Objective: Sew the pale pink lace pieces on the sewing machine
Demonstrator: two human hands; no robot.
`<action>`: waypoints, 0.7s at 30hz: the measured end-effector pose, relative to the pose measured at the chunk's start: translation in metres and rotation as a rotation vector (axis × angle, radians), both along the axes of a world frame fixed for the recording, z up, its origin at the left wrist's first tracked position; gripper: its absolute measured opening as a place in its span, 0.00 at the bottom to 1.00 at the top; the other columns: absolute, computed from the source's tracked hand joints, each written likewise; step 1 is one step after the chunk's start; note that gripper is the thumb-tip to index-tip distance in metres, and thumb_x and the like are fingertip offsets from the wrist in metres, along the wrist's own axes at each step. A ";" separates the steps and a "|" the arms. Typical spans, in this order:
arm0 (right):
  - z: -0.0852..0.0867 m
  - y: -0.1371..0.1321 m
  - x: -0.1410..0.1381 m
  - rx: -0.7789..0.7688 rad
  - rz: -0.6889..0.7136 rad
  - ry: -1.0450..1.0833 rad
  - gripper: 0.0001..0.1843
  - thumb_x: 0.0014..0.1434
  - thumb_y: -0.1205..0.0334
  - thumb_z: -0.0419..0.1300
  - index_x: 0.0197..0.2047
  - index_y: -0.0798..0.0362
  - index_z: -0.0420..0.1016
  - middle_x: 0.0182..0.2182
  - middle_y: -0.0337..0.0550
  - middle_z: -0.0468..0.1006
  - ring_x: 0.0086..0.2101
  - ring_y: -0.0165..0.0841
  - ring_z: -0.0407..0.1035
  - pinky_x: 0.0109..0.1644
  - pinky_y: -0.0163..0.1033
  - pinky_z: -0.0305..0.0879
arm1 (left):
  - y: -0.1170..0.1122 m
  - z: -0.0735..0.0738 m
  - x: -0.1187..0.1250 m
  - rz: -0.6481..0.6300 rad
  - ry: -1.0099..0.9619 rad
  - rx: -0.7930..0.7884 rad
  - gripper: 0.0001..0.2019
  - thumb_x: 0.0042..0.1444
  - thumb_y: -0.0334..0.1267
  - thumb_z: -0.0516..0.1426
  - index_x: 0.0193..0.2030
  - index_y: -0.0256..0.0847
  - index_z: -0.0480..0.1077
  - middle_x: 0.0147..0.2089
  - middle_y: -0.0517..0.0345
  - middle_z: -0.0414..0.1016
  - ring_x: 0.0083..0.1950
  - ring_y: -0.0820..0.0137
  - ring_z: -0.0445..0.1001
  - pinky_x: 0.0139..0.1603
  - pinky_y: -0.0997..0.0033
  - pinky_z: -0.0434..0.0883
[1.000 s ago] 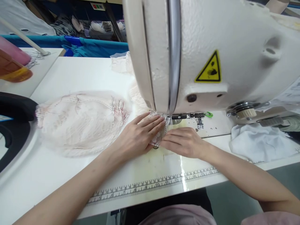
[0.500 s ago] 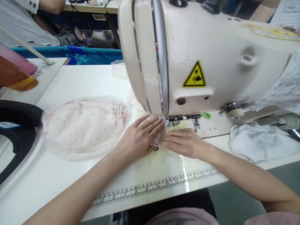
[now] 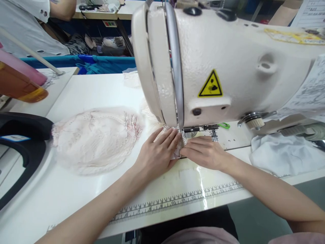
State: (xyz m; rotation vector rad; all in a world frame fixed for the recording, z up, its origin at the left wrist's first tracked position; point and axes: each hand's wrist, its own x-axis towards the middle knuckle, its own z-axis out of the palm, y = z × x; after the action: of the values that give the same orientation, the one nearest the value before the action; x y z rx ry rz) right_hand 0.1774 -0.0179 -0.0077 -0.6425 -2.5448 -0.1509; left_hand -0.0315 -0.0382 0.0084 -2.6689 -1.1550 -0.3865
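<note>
A cream sewing machine fills the upper right. Under its head lies a small pale lace piece with a patterned trim. My left hand lies flat on the lace, fingers stretched toward the needle area. My right hand presses on the same piece from the right, fingers extended and close together, fingertips meeting the left hand's. The presser foot stands just behind my right hand. The needle itself is hidden by the machine head.
A stack of pale pink lace pieces lies on the white table to the left. A ruler strip runs along the front edge. White cloth sits at right, a black curved object at left. Another person's sleeve is at the back left.
The view has tilted up and shifted, showing more of the machine top. Both hands stay pressed on the lace piece under the machine head, edged slightly toward it.
</note>
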 end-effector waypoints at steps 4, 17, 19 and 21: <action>0.004 0.002 0.001 0.044 -0.027 -0.012 0.14 0.59 0.78 0.50 0.35 0.52 0.71 0.28 0.33 0.75 0.35 0.25 0.68 0.38 0.32 0.62 | -0.002 -0.001 0.003 0.020 0.032 0.029 0.23 0.62 0.40 0.51 0.60 0.28 0.67 0.58 0.42 0.73 0.59 0.53 0.71 0.62 0.50 0.64; 0.018 0.012 0.005 0.125 -0.053 0.006 0.12 0.59 0.77 0.53 0.29 0.52 0.67 0.23 0.30 0.71 0.27 0.24 0.64 0.26 0.35 0.51 | -0.003 -0.003 0.007 0.054 0.006 0.051 0.23 0.60 0.40 0.53 0.59 0.31 0.68 0.57 0.43 0.74 0.59 0.53 0.71 0.61 0.50 0.65; 0.021 0.012 0.005 0.148 -0.061 -0.009 0.11 0.59 0.76 0.53 0.29 0.52 0.68 0.22 0.30 0.71 0.26 0.23 0.64 0.26 0.36 0.51 | -0.003 -0.003 0.007 0.057 0.027 0.064 0.23 0.60 0.40 0.53 0.59 0.30 0.68 0.57 0.41 0.73 0.59 0.53 0.71 0.61 0.50 0.66; 0.023 0.011 0.005 0.174 -0.088 -0.025 0.11 0.59 0.75 0.54 0.29 0.52 0.69 0.23 0.30 0.72 0.26 0.24 0.64 0.27 0.36 0.51 | -0.003 -0.004 0.006 0.062 0.051 0.073 0.24 0.61 0.41 0.52 0.60 0.29 0.67 0.58 0.41 0.73 0.59 0.52 0.71 0.60 0.50 0.67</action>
State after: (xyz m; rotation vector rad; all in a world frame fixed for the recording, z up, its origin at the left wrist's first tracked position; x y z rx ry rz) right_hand 0.1825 -0.0071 0.0156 -0.6874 -2.4936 -0.4083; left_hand -0.0252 -0.0417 0.0043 -2.5585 -1.1829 -0.3418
